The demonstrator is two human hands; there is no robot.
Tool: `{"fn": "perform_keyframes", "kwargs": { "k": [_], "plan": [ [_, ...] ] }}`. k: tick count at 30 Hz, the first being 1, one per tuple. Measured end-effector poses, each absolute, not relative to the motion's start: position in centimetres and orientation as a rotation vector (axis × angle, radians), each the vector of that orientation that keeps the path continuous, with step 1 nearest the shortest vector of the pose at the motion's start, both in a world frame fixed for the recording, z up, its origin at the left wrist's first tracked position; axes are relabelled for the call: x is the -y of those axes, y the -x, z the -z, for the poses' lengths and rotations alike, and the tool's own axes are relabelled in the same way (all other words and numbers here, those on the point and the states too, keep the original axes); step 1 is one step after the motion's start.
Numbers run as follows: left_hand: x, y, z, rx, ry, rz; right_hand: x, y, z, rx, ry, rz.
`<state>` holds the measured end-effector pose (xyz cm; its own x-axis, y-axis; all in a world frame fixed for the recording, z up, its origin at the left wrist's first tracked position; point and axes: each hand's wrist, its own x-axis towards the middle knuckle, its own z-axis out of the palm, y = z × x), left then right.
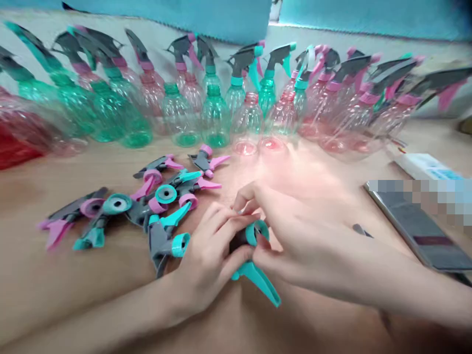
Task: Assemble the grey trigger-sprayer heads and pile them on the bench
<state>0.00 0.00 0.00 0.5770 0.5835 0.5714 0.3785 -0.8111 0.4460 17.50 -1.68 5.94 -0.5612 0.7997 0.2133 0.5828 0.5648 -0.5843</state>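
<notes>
Between both hands, near the front of the table, is a grey and turquoise trigger spray head (261, 285) with its turquoise lever pointing down to the right. My left hand (214, 246) is closed around its grey body, which the fingers partly hide. The thumb and fingers of my right hand (273, 226) pinch the turquoise screw collar (254, 231) from the right. Just left of my left hand lies a loose turquoise spray head (160, 241). More loose spray heads (118, 204), pink and turquoise, are heaped further left.
Along the wall stand several green and clear pink-tinted bottles, many with spray heads fitted. Uncapped ones include a green bottle (216, 118) and a clear bottle (249, 120). A phone (416, 231) and a white box (424, 164) lie at right. Something red (18, 145) is at far left.
</notes>
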Motion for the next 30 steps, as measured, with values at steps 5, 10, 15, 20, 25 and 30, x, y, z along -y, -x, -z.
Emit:
{"fn": "perform_keyframes", "kwargs": {
  "k": [5,10,15,20,25,30],
  "plan": [
    [0.1,0.2,0.2,-0.827,-2.507,-1.034,1.5,-16.7,-5.0,2.287,1.169,-0.531],
    [0.0,0.0,0.0,-0.922,-2.372,-0.979,0.4,-17.8,-5.4,2.209,1.297,-0.904],
    [0.1,-0.2,-0.4,-0.999,-2.308,-0.978,-0.1,-19.3,-6.4,2.18,1.501,-0.973],
    [0.3,-0.1,-0.5,-0.947,-2.318,-0.987,-0.6,-19.7,-6.0,2.218,1.483,-1.015],
    [0.2,0.1,-0.4,-0.986,-2.269,-0.957,-1.6,-20.7,-6.6,2.127,1.41,-1.286],
    [0.2,0.0,-0.4,-0.967,-2.215,-0.975,-2.5,-22.0,-7.7,2.102,1.385,-1.222]
  ]
}}
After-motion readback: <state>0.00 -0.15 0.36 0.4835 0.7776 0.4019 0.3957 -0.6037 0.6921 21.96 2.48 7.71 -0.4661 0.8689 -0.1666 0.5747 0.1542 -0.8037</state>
